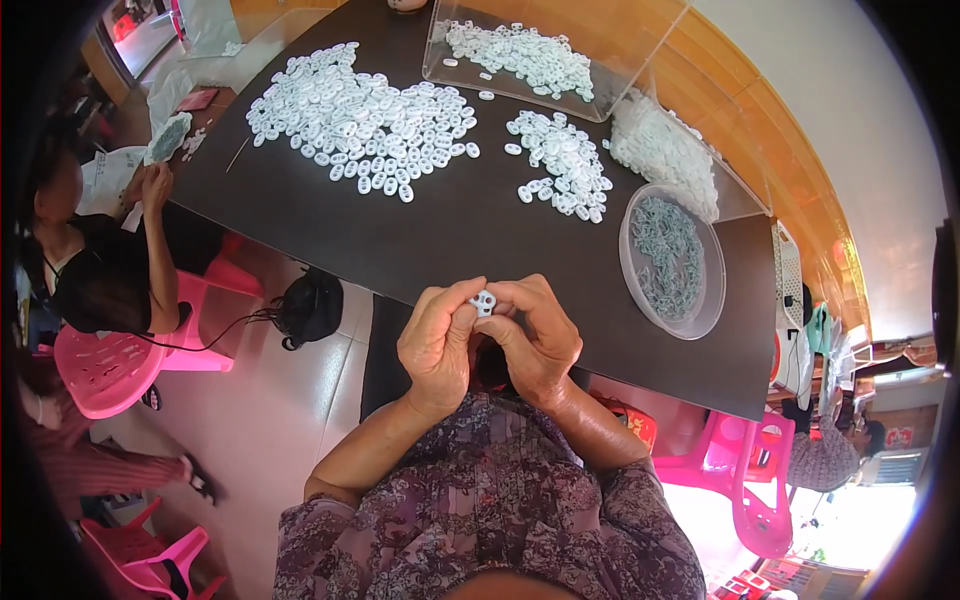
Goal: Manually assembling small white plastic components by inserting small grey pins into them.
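Note:
In front of my chest, at the near edge of the dark table [450, 240], a small white oval plastic piece with holes [483, 303] is held between both hands. My left hand [436, 348] pinches it from the left with thumb and forefinger. From the other side, the fingertips of my right hand [537, 345] close on it too. Part of the piece is hidden by the fingers. Similar white pieces lie in a large pile [350, 120] at the far left of the table and a smaller pile [565, 165] right of centre.
A clear plastic box [512, 98] at the back contains more white pieces. A round clear tub [627, 265] at right holds small grey-green parts, beside a heap of whitish pieces [665, 150]. Another person [110, 260] sits at left. Pink chairs [110, 365] stand around the table.

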`<state>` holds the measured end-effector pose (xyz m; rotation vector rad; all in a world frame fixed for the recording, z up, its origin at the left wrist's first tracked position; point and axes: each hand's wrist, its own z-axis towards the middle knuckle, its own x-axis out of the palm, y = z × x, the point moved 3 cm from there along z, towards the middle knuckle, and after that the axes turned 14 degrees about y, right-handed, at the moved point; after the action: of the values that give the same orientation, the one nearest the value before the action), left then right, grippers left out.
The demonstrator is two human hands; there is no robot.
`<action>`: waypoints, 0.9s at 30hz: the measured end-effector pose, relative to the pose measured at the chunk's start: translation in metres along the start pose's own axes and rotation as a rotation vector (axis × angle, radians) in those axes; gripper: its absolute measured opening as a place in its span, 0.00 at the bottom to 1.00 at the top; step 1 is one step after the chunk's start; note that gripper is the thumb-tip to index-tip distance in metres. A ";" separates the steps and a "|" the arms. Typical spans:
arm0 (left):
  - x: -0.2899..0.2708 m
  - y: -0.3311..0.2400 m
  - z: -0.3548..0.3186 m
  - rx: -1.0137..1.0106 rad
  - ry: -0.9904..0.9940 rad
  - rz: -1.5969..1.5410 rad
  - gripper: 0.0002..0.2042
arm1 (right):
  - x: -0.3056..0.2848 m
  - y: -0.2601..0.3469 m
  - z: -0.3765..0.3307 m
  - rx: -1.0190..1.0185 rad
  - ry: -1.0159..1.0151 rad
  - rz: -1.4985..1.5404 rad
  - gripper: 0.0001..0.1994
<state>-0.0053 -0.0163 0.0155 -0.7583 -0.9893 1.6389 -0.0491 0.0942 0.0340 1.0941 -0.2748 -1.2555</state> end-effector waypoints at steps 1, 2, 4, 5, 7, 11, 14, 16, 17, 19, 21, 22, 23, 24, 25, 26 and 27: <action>0.001 0.001 -0.001 0.016 -0.013 0.002 0.09 | 0.000 0.000 -0.001 -0.010 -0.011 -0.008 0.16; 0.002 0.001 -0.001 0.031 -0.027 0.004 0.09 | 0.000 0.000 -0.002 -0.020 -0.021 -0.014 0.16; 0.001 0.003 -0.002 -0.021 -0.002 -0.044 0.08 | 0.000 0.001 -0.002 -0.012 -0.020 -0.014 0.16; 0.002 0.005 -0.002 -0.072 0.023 -0.092 0.08 | -0.001 0.000 -0.002 -0.004 -0.019 -0.015 0.16; 0.000 0.006 -0.002 -0.103 0.037 -0.158 0.09 | 0.000 -0.001 -0.004 0.014 -0.015 -0.006 0.16; -0.001 0.005 -0.003 -0.104 0.041 -0.194 0.09 | 0.001 0.002 -0.003 0.003 -0.004 0.013 0.17; -0.004 -0.002 -0.006 -0.163 0.069 -0.289 0.11 | 0.001 0.005 -0.004 -0.016 0.028 0.009 0.15; -0.004 0.000 -0.006 -0.157 0.076 -0.283 0.12 | 0.001 0.006 -0.005 -0.008 0.025 0.015 0.15; -0.005 0.000 -0.007 -0.150 0.079 -0.275 0.12 | 0.001 0.006 -0.005 -0.001 0.027 0.024 0.16; -0.006 0.003 -0.008 -0.153 0.070 -0.281 0.12 | 0.001 0.009 -0.004 -0.006 0.045 0.012 0.16; -0.006 0.003 -0.009 -0.155 0.063 -0.290 0.12 | 0.001 0.010 -0.004 -0.011 0.061 -0.003 0.16; -0.006 0.002 -0.010 -0.129 0.052 -0.250 0.12 | 0.002 0.010 -0.004 -0.017 0.058 -0.009 0.16; -0.006 0.000 -0.010 -0.103 0.043 -0.212 0.11 | 0.002 0.010 -0.004 -0.022 0.054 -0.016 0.17; -0.005 0.000 -0.009 -0.102 0.043 -0.213 0.11 | 0.002 0.010 -0.004 -0.022 0.054 -0.017 0.17; -0.005 -0.001 -0.008 -0.067 0.021 -0.167 0.10 | 0.002 0.010 -0.004 -0.027 0.043 -0.013 0.16; -0.005 -0.002 -0.008 -0.032 0.000 -0.120 0.09 | 0.002 0.010 -0.005 -0.033 0.032 -0.009 0.16; -0.005 -0.002 -0.008 -0.033 -0.001 -0.120 0.09 | 0.003 0.010 -0.005 -0.032 0.032 -0.009 0.16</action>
<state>0.0037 -0.0187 0.0134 -0.7065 -1.0445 1.5230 -0.0384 0.0933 0.0385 1.0879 -0.2247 -1.2447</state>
